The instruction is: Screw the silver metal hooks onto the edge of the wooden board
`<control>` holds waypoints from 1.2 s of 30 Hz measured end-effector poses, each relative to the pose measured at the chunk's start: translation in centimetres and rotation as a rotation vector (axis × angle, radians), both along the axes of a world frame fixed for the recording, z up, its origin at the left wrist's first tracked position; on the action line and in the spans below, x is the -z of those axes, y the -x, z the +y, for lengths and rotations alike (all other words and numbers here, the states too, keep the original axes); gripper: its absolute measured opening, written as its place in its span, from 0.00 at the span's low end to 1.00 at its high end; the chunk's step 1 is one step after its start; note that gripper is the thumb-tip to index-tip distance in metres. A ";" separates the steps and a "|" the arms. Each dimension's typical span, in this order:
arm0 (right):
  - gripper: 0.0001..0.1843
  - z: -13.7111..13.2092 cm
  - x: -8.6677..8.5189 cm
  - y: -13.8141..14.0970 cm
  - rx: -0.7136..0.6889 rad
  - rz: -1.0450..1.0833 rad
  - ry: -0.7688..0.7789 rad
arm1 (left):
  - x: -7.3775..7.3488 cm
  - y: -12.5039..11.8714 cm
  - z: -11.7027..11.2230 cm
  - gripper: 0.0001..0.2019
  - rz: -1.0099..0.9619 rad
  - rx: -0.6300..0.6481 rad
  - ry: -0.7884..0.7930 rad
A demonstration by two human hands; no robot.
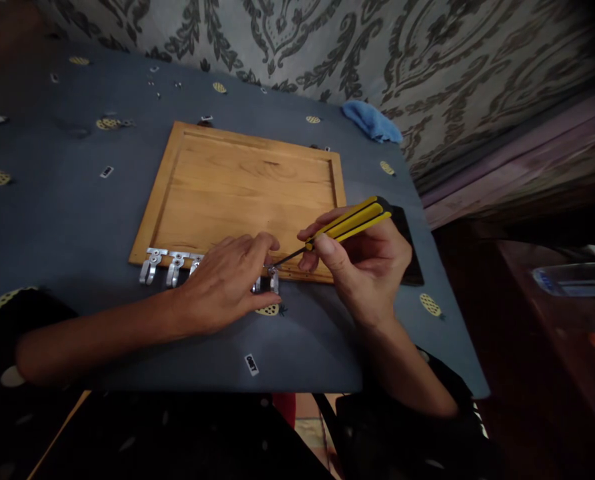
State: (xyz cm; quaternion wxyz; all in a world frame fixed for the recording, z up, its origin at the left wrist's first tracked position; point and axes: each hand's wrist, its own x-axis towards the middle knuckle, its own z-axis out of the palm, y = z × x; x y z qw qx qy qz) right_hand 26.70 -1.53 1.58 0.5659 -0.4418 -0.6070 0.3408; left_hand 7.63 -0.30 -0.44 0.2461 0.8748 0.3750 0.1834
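A wooden board (247, 187) with a raised frame lies flat on the table. Along its near edge runs a silver metal hook rail (158, 252) with several hooks. My left hand (222, 280) covers the middle of the rail, its fingers and thumb closed about the part near the right end. In my right hand (362, 260) is a screwdriver (350, 223) with a yellow and black handle. The screwdriver slants down to the left, its tip at the rail's right end, close to my left fingers. Whatever small screw sits under the tip is too small to make out.
A blue cloth (372, 121) lies at the table's far right corner, by the patterned wall. Several small metal pieces (158, 95) are scattered at the back left. A dark flat object (411, 253) sits partly behind my right hand. The table's right edge drops off nearby.
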 end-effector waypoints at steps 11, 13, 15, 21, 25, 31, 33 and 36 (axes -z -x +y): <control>0.07 0.2 0.1 0.0 -0.074 0.083 -0.019 | 0.2 0.1 0.0 0.28 -0.023 0.014 -0.025; 0.07 0.2 0.0 -0.1 -0.076 0.090 -0.012 | 0.2 0.1 0.0 0.28 -0.028 0.015 -0.021; 0.07 0.3 0.0 -0.3 -0.087 0.101 0.001 | 0.2 0.1 0.0 0.28 -0.017 0.009 -0.017; 0.14 0.3 0.2 -0.7 -0.107 0.069 0.069 | 0.3 0.0 0.0 0.28 0.001 0.010 -0.037; 0.10 0.3 0.3 -0.2 -0.031 0.082 0.010 | 0.3 0.0 0.0 0.28 -0.004 0.006 -0.036; 0.08 0.1 0.2 0.1 0.083 0.085 -0.104 | 0.0 -0.1 0.0 0.28 0.024 0.000 -0.020; 0.09 0.0 0.2 0.1 0.078 0.068 -0.097 | 0.0 0.0 0.0 0.28 0.027 -0.002 -0.024; 0.09 -0.1 0.2 0.2 0.067 0.041 -0.070 | 0.1 0.0 0.0 0.29 0.030 -0.001 -0.026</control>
